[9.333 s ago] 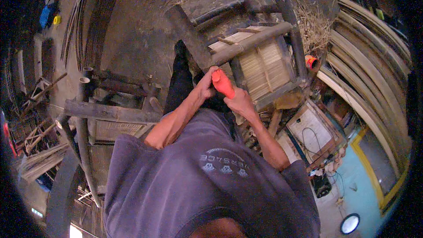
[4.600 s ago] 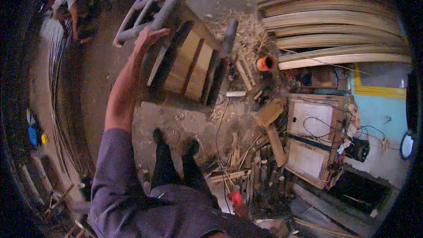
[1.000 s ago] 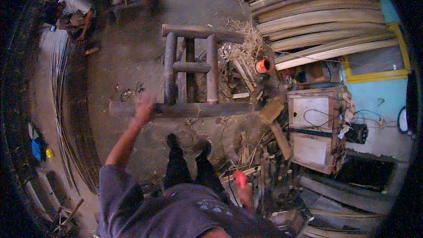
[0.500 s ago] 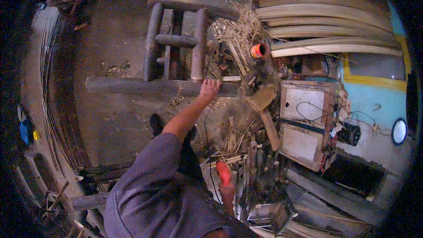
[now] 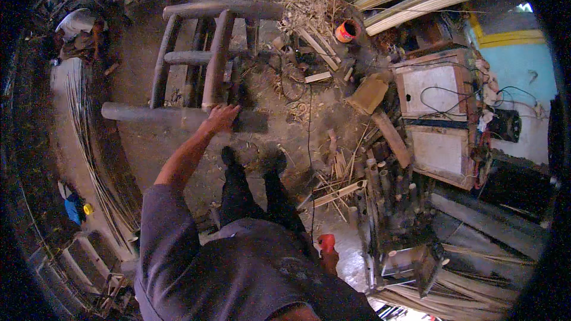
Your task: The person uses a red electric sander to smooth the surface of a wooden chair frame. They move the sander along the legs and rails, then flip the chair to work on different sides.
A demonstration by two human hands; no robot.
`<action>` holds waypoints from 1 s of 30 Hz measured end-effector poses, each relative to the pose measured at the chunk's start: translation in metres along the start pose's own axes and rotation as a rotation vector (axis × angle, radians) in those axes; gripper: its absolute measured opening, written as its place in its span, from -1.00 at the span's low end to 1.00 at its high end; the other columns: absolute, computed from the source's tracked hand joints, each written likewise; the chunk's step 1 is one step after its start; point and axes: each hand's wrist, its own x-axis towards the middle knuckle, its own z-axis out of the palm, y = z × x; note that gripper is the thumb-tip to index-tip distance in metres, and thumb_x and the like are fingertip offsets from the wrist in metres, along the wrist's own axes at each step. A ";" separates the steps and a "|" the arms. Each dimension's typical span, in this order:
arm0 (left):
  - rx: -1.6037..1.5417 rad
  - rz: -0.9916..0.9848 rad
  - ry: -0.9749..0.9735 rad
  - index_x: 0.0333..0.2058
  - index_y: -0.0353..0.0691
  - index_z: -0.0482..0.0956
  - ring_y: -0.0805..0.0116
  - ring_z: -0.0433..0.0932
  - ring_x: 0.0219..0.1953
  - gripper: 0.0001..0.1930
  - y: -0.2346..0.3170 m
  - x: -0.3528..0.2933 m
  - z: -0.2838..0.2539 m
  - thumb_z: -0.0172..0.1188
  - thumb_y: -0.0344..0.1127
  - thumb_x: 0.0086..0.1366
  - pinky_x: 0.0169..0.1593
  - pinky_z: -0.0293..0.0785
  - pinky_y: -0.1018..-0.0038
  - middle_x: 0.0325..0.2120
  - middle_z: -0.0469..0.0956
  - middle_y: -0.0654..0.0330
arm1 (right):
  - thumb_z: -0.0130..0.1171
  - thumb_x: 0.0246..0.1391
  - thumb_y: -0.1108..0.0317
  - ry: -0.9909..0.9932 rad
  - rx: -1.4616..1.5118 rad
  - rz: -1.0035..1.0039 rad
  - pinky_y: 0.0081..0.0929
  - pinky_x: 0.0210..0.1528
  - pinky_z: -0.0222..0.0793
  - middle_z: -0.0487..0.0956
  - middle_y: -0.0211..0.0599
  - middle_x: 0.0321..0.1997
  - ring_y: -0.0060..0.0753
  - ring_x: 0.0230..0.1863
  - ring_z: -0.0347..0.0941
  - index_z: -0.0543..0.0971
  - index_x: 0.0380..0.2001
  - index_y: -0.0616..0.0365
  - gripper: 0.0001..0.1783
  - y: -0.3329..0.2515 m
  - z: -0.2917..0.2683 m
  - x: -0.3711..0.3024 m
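A frame of thick round poles [image 5: 219,53], joined by crosspieces, stands in front of me. My left hand [image 5: 221,119] grips its near long pole [image 5: 154,114] close to an upright joint, with the fingers bent over the top. Low by my right side, my right hand [image 5: 329,259] holds a red hand tool [image 5: 326,241]. Most of that tool is hidden by my body and arm, so its exact kind does not show. A thin black cord [image 5: 310,125] runs along the floor toward that side.
Wood shavings [image 5: 306,3], an orange can [image 5: 345,31] and a tan block [image 5: 367,93] lie to the right. Beyond are a white-panelled cabinet [image 5: 434,92], upright bamboo pieces [image 5: 383,181] and stacked strips [image 5: 440,6]. Long rods [image 5: 89,125] line the left, where another person [image 5: 80,27] crouches.
The pole frame has shifted left, away from the orange can and tan block, with my left hand still on it. My view has turned; my right hand stays low with the red tool.
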 end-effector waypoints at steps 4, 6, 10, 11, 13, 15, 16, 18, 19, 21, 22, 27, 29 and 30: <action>0.066 0.046 0.020 0.28 -0.06 0.04 0.11 0.24 0.21 0.03 -0.014 -0.041 0.037 0.40 0.05 -0.14 0.22 0.14 0.13 0.15 0.29 0.10 | 0.23 -0.13 0.19 -0.020 0.053 -0.014 -0.43 -0.65 0.38 0.54 -0.31 -0.63 -0.43 -0.68 0.49 0.54 -0.45 0.06 -0.78 0.000 -0.009 0.022; 0.062 0.019 -0.010 0.31 0.00 -0.02 0.11 0.15 0.27 0.03 -0.014 -0.047 0.056 0.37 0.04 -0.09 0.27 0.07 0.16 0.24 0.18 0.14 | 0.24 -0.13 0.18 -0.027 0.085 -0.043 -0.43 -0.65 0.37 0.55 -0.30 -0.61 -0.43 -0.68 0.49 0.55 -0.43 0.05 -0.78 -0.007 -0.020 0.039; 0.156 -0.025 -0.108 0.29 0.00 0.03 0.08 0.19 0.24 0.05 0.006 -0.037 0.081 0.42 0.02 -0.17 0.26 0.09 0.15 0.19 0.25 0.15 | 0.33 -0.15 0.20 -0.017 0.309 -0.018 -0.48 -0.72 0.28 0.54 -0.31 -0.62 -0.46 -0.71 0.45 0.55 -0.54 0.04 -0.80 -0.015 -0.049 0.086; 0.146 -0.023 -0.069 0.28 0.00 0.05 0.08 0.21 0.22 0.05 -0.003 -0.048 0.090 0.43 0.01 -0.19 0.25 0.10 0.16 0.17 0.27 0.15 | 0.33 -0.18 0.20 0.003 0.192 -0.088 -0.45 -0.69 0.33 0.53 -0.32 -0.65 -0.44 -0.71 0.45 0.55 -0.51 0.07 -0.78 -0.022 -0.054 0.101; 0.120 -0.014 -0.042 0.25 0.00 0.11 0.09 0.25 0.19 0.01 -0.004 -0.058 0.101 0.44 -0.01 -0.21 0.24 0.12 0.18 0.14 0.30 0.15 | 0.33 -0.23 0.21 0.063 -0.023 -0.216 -0.40 -0.64 0.41 0.50 -0.34 -0.70 -0.40 -0.72 0.44 0.54 -0.44 0.12 -0.71 -0.024 -0.056 0.132; 0.084 -0.049 -0.098 0.21 0.00 0.17 0.11 0.28 0.15 -0.04 -0.005 -0.088 0.120 0.44 -0.03 -0.21 0.23 0.14 0.21 0.11 0.33 0.15 | 0.28 -0.14 0.19 0.091 -0.153 -0.379 -0.35 -0.57 0.41 0.55 -0.24 -0.59 -0.35 -0.61 0.47 0.53 -0.44 0.14 -0.73 -0.100 -0.079 0.100; 0.129 -0.033 -0.060 0.20 0.00 0.20 0.13 0.29 0.14 -0.11 0.007 -0.088 0.122 0.40 -0.05 -0.15 0.23 0.15 0.22 0.10 0.33 0.15 | 0.27 -0.12 0.19 0.114 -0.111 -0.377 -0.33 -0.55 0.41 0.56 -0.21 -0.55 -0.33 -0.58 0.48 0.53 -0.42 0.15 -0.73 -0.108 -0.088 0.101; 0.224 -0.025 0.018 0.16 0.01 0.26 0.17 0.30 0.12 -0.25 0.028 -0.096 0.117 0.32 -0.07 -0.04 0.22 0.16 0.25 0.08 0.34 0.15 | 0.24 -0.16 0.06 0.239 -0.061 -0.271 -0.30 -0.60 0.34 0.51 -0.28 -0.68 -0.33 -0.64 0.47 0.52 -0.60 0.20 -0.63 -0.091 -0.079 0.148; 0.215 -0.035 0.030 0.14 0.01 0.28 0.17 0.31 0.11 -0.32 0.033 -0.100 0.109 0.28 -0.09 0.00 0.20 0.18 0.25 0.06 0.35 0.15 | 0.23 -0.16 0.08 0.169 -0.106 -0.268 -0.29 -0.60 0.35 0.51 -0.27 -0.68 -0.31 -0.65 0.46 0.52 -0.60 0.19 -0.65 -0.099 -0.081 0.155; 0.193 -0.048 0.051 0.09 0.02 0.34 0.18 0.32 0.09 -0.46 0.053 -0.102 0.081 0.18 -0.14 0.10 0.18 0.21 0.25 0.01 0.38 0.16 | 0.20 -0.17 0.13 0.033 -0.200 -0.252 -0.27 -0.59 0.36 0.52 -0.25 -0.67 -0.28 -0.65 0.46 0.52 -0.60 0.19 -0.69 -0.124 -0.099 0.149; 0.288 -0.004 0.297 -0.01 0.02 0.40 0.19 0.35 0.05 -0.62 0.052 -0.107 0.085 0.09 -0.21 0.16 0.12 0.27 0.27 -0.06 0.40 0.16 | 0.22 -0.18 0.13 0.020 -0.149 -0.232 -0.25 -0.60 0.34 0.52 -0.25 -0.67 -0.27 -0.67 0.45 0.52 -0.60 0.19 -0.69 -0.139 -0.104 0.139; 0.172 -0.101 0.287 -0.10 0.03 0.42 0.19 0.37 0.01 -0.70 0.046 -0.108 0.099 0.07 -0.22 0.15 0.09 0.30 0.30 -0.14 0.41 0.15 | 0.21 -0.20 0.14 -0.065 -0.169 -0.363 -0.26 -0.60 0.34 0.52 -0.24 -0.66 -0.26 -0.66 0.45 0.51 -0.62 0.18 -0.71 -0.143 -0.095 0.158; 0.234 -0.107 0.363 -0.11 0.03 0.42 0.19 0.37 0.01 -0.70 0.044 -0.109 0.106 0.08 -0.23 0.14 0.11 0.29 0.29 -0.17 0.41 0.15 | 0.21 -0.21 0.15 -0.091 -0.178 -0.416 -0.26 -0.60 0.34 0.52 -0.23 -0.66 -0.26 -0.66 0.45 0.50 -0.63 0.17 -0.71 -0.140 -0.089 0.169; 0.275 -0.108 0.436 -0.11 0.03 0.41 0.20 0.36 0.02 -0.69 0.045 -0.110 0.108 0.10 -0.24 0.12 0.14 0.27 0.28 -0.18 0.41 0.16 | 0.21 -0.21 0.15 -0.100 -0.184 -0.440 -0.26 -0.60 0.34 0.52 -0.23 -0.66 -0.25 -0.66 0.45 0.50 -0.63 0.17 -0.71 -0.138 -0.088 0.173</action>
